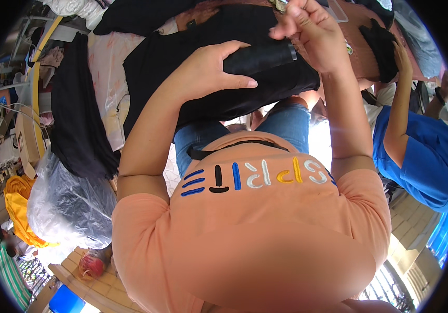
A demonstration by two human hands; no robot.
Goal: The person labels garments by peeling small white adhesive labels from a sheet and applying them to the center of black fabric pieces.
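Observation:
My left hand [208, 72] is wrapped round a spool of black thread [260, 56], its thumb and fingers on either side of the near end. The spool lies tilted, with a grey rim at its right end. Beneath it a black cloth garment [156, 68] spreads over the table and hangs toward my lap. To the right and higher up, my right hand [315, 34] is raised with its fingers curled and pinched together. What they hold, if anything, is too small to make out. A small metallic object [278, 5] shows just beyond those fingertips, partly cut off by the picture's top edge.
More black cloth [80, 104] hangs at the left beside a clear plastic bag [72, 203] and yellow fabric [21, 208]. A co-worker in a blue shirt [420, 148] stands close on the right, one hand on a black piece [378, 49].

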